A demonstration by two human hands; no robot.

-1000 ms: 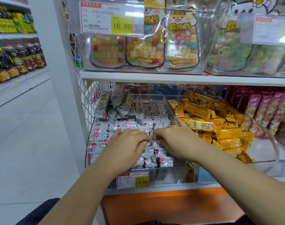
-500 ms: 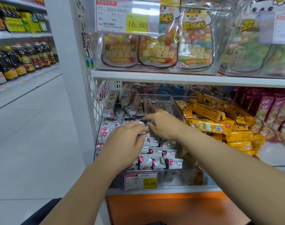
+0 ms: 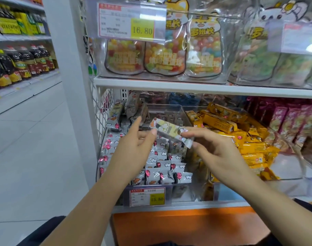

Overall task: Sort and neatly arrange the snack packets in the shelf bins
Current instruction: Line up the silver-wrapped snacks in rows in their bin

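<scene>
Packet (image 3: pixel 171 131) between both hands above left bin (image 3: pixel 196 190), second bin (image 3: pixel 290 157) right

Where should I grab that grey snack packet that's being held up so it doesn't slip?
Grip the grey packet at its flat crimped ends, from both sides. It lies lengthwise between the left hand and right hand, so each end faces a hand.

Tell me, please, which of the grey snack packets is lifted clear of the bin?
The long grey packet held between both hands; the others lie in the bin.
</scene>
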